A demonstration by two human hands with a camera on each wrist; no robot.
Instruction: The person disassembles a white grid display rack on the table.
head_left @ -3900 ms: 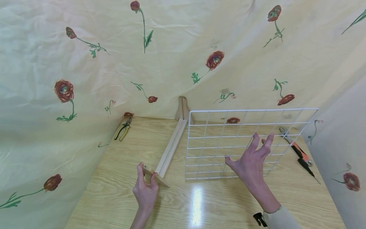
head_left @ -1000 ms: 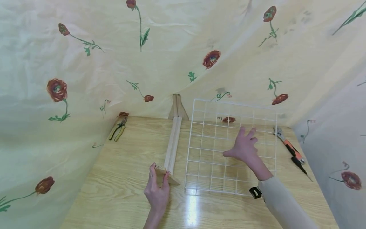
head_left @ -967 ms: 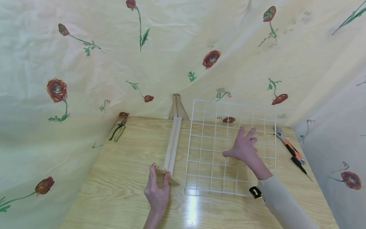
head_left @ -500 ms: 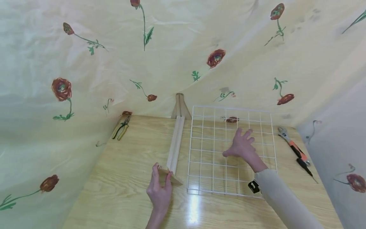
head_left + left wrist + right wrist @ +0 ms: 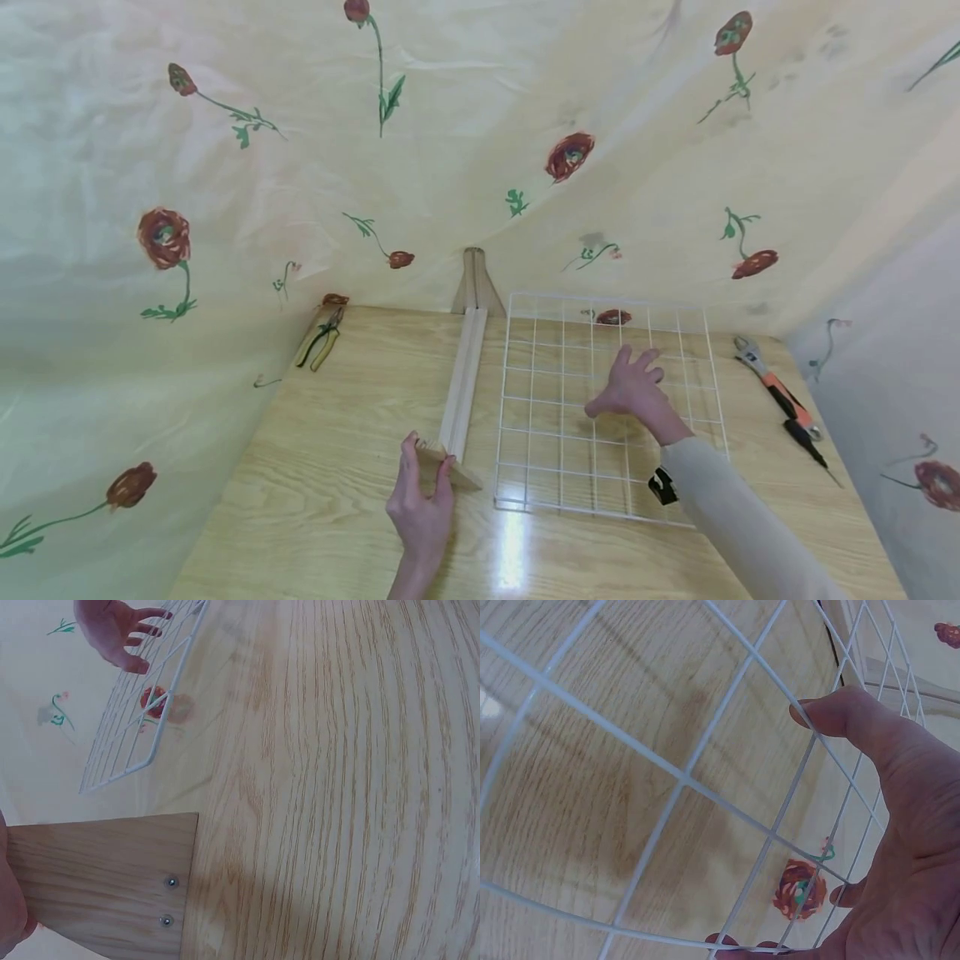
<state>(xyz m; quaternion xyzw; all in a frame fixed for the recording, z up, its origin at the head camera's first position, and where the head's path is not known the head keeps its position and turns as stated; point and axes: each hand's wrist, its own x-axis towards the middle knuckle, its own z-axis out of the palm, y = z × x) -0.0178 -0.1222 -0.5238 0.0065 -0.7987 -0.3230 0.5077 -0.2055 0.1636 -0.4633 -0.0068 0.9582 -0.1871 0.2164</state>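
In the head view my left hand (image 5: pixel 422 512) pinches the near end board (image 5: pixel 459 475) of a wooden stand between thumb and fingers. A pale grooved bar (image 5: pixel 465 375) runs from it to a matching far end board (image 5: pixel 475 283) near the draped cloth. Two screws (image 5: pixel 171 882) show on the near board in the left wrist view. My right hand (image 5: pixel 632 387) holds a white wire grid (image 5: pixel 503 400) right of the stand, fingers spread. Its thumb (image 5: pixel 821 714) and fingertips hook over wires in the right wrist view. The left wrist view shows the grid tilted, lifted above the table.
Pliers (image 5: pixel 321 337) with yellow handles lie at the back left of the wood-grain table (image 5: pixel 300 517). At the right lie an adjustable wrench (image 5: pixel 776 385) and a black screwdriver (image 5: pixel 806 442). Flowered cloth (image 5: pixel 450 108) hangs behind and at both sides.
Since the oldest frame the grid has swung into a flatter tilt; over the last second its far edge has sunk. My left hand and the stand's near end have shifted right.
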